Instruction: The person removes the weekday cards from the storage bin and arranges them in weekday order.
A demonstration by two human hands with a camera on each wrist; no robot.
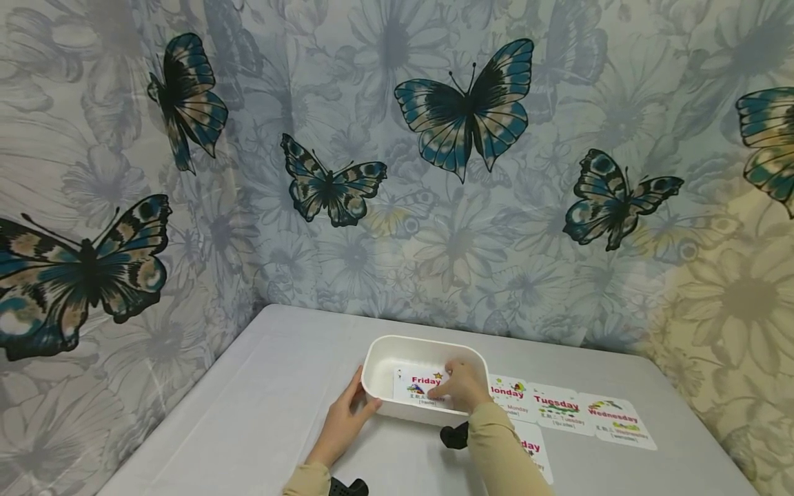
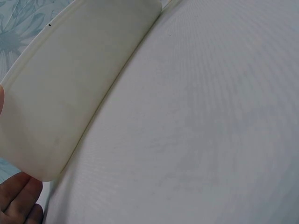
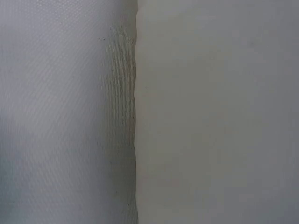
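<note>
A white plastic bin stands on the table. My left hand grips its left end, thumb at the front rim and fingers round the side; in the left wrist view fingertips show at the bin's lower corner. Inside the bin is a white Friday card with red lettering. My right hand reaches in over the right part of this card, thumb against its face. Whether it pinches the card is hidden. Only the bin's outer wall and tablecloth show in the right wrist view.
Right of the bin lie a Monday card, a Tuesday card and a Wednesday card in a row. Another card, partly behind the right sleeve, lies nearer. A butterfly-patterned curtain hangs behind the table.
</note>
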